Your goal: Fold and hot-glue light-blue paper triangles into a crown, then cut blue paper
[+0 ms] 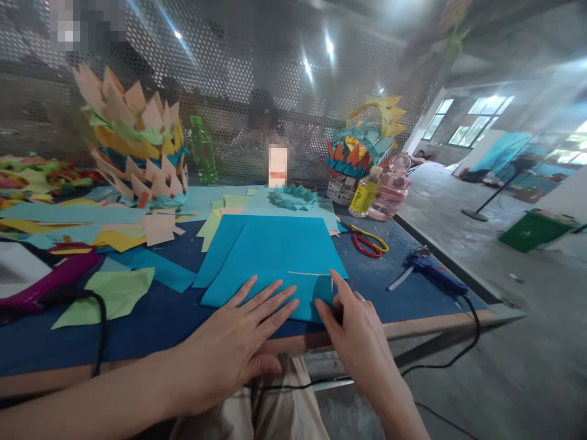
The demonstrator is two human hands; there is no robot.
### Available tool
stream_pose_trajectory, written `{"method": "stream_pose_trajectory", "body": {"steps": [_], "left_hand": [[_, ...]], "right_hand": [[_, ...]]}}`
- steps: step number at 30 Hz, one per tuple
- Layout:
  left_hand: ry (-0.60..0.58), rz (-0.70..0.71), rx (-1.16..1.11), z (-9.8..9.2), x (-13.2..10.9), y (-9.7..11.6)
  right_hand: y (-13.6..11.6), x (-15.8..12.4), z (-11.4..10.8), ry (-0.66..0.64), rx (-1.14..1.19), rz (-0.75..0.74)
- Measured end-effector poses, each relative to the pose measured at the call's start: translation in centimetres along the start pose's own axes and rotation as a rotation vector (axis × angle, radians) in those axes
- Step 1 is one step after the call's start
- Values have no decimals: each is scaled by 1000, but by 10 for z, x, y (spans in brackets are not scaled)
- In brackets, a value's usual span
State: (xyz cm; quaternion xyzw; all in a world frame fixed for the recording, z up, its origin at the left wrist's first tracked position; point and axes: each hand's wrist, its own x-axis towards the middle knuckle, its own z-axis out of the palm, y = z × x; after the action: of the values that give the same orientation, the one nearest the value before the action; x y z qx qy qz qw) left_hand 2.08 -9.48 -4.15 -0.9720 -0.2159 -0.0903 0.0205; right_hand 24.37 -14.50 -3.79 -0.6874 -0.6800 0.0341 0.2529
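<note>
A blue sheet of paper (pixel 275 250) lies in front of me, its near part folded over, with another blue sheet (pixel 224 238) partly showing beneath it. My left hand (pixel 250 324) rests flat on the near side of the fold, fingers spread. At the right edge of the paper, my right hand (pixel 348 311) pinches the folded edge between thumb and index finger. A thin pale line of paper edge shows just beyond that hand. Scissors (pixel 369 241) with one red and one yellow handle lie to the right of the paper.
A blue glue gun (pixel 435 275) lies on the right with its cord over the table edge; a purple tool (pixel 68 275) lies left. Paper crowns (pixel 137 146), paper scraps (pixel 105 293), a green bottle (pixel 202 153), a yellow-labelled bottle (pixel 365 194) and a pink bottle (pixel 389 189) stand or lie around.
</note>
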Motion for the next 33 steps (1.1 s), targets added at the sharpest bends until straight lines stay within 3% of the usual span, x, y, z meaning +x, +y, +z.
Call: {"method": "stream_pose_trajectory", "body": {"steps": [5,12,18,22,26,33], "left_hand": [[20,-14,-2,4,0,1],[62,5,68,12,-1,-3],[55,-22,103,9,-3,2],[85,-27,96,9,-3,2],[82,-34,100,9,-1,2],[49,-32,137,7,0,2]], "right_hand": [[7,12,-7,6,126,18],[20,41,-14,-124,176,33],[24,55,-23,-147,-28,13],[25,70,-23,-92,3,-152],[29,86,-14,-216,53,-334],[39,94,-9,-269,73,-326]]}}
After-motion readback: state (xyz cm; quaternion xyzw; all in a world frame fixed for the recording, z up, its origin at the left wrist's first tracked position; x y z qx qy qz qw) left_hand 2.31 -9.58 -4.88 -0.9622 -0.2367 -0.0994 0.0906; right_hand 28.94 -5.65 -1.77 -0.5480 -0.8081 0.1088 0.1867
